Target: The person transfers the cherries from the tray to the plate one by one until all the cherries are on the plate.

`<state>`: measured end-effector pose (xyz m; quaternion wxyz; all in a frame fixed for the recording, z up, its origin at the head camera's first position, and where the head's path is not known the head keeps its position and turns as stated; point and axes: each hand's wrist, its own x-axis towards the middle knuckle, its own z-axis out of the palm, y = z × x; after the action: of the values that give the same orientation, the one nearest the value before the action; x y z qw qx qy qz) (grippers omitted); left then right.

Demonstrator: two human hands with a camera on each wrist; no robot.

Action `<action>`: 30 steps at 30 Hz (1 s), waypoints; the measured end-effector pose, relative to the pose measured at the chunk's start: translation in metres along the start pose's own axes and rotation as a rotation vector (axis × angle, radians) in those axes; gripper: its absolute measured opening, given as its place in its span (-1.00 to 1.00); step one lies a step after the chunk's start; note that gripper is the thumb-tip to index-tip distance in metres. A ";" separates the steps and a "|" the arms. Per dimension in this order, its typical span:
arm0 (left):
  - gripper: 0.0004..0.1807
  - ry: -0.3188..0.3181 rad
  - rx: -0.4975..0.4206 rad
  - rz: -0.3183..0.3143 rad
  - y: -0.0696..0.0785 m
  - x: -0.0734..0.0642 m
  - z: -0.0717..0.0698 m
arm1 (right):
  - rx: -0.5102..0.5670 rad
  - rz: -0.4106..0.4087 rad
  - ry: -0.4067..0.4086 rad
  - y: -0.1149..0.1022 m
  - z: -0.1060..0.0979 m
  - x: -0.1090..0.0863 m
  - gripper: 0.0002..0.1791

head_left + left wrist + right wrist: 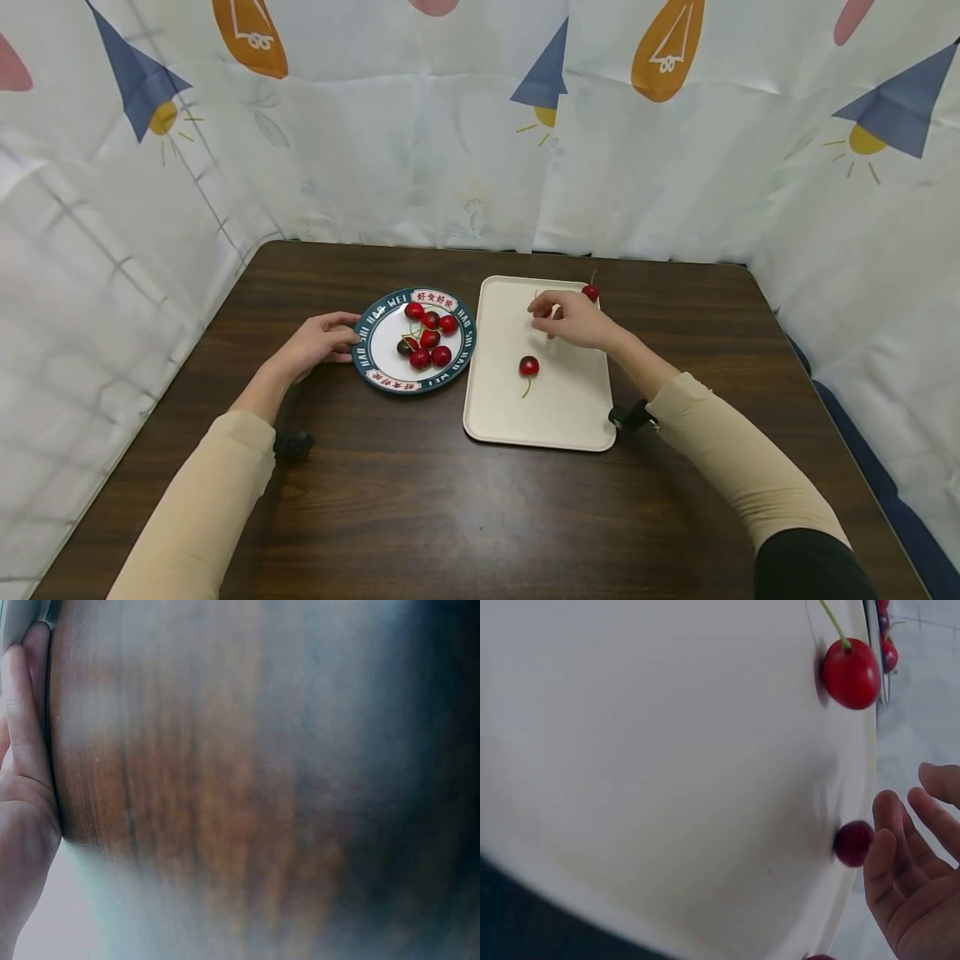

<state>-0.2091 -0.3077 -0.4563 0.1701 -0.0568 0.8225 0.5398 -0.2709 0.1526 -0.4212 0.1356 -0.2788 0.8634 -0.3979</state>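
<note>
My left hand [326,340] holds the left rim of a round plate [467,335] with a dark green patterned border. Several red cherries [420,358] with stems lie in the plate's white middle. Over the upper part of a cream rectangular tray [570,408] hovers my right hand [573,321], fingers loosely bent and apart. Just beyond those fingertips, a dark red cherry [853,844] sits on the tray, mostly covered by the hand in the head view. Another cherry [528,367] rests mid-tray, stem towards me. A third cherry [590,292] is at the tray's top right corner.
Plate and tray stand close together on a dark brown wooden table [420,500]. A white patterned curtain [420,158] hangs behind and at both sides. Small black devices sit at each wrist, below the sleeves [720,425].
</note>
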 end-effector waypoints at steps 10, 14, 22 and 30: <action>-0.35 -0.002 0.001 0.002 0.001 0.001 0.001 | -0.024 0.045 0.022 0.016 -0.014 -0.009 -0.73; -0.35 0.000 0.000 0.004 0.001 0.001 0.001 | -0.061 0.058 0.046 0.018 -0.019 -0.011 -0.73; -0.36 0.001 0.005 0.003 -0.001 0.000 0.000 | -0.068 0.089 0.061 0.027 -0.021 -0.011 -0.73; -0.35 -0.002 -0.005 0.012 0.002 -0.001 0.002 | -0.054 0.104 0.056 0.032 -0.019 -0.012 -0.72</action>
<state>-0.2085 -0.3056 -0.4553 0.1674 -0.0517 0.8213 0.5429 -0.2820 0.1882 -0.4335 0.1244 -0.2262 0.8906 -0.3744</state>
